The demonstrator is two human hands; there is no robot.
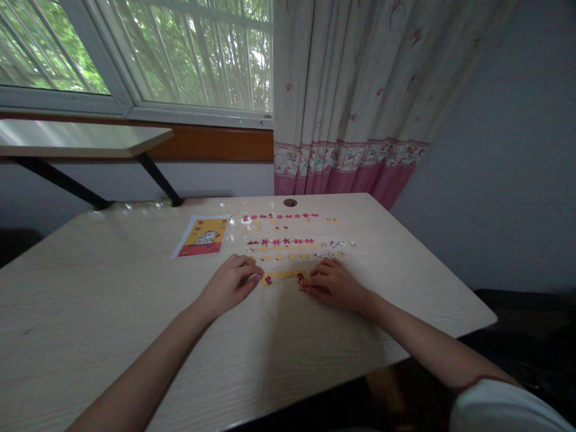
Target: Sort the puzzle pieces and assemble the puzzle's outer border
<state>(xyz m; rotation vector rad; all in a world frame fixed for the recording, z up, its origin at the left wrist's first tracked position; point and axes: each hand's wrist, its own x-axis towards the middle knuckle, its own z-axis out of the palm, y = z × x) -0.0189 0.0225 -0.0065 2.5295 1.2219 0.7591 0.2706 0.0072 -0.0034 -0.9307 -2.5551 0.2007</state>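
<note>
Pale cloth of a sleeve (508,408) lies closest to the camera, with the bare right forearm (418,336) reaching out of it to the right hand (339,288). That grip is partly closed, its fingertips against the right end of a joined yellow jigsaw strip (283,275), by a red-marked piece; whether they pinch it, I cannot tell. On the strip's other end, the left hand (230,281) has a narrow grip, thumb and forefinger curled close together at the edge; whether anything is held between them is unclear.

Just beyond the strip, loose yellow pieces (279,257) lie in rows on the pale surface (112,312), with white pieces (337,244) toward the right. Pink-red pieces (288,242) form a row behind these, and another such row lies farther back. A printed picture sheet (204,236) with a white cartoon animal sits left of the rows. Behind hangs a curtain (351,90), beside a window (202,54).
</note>
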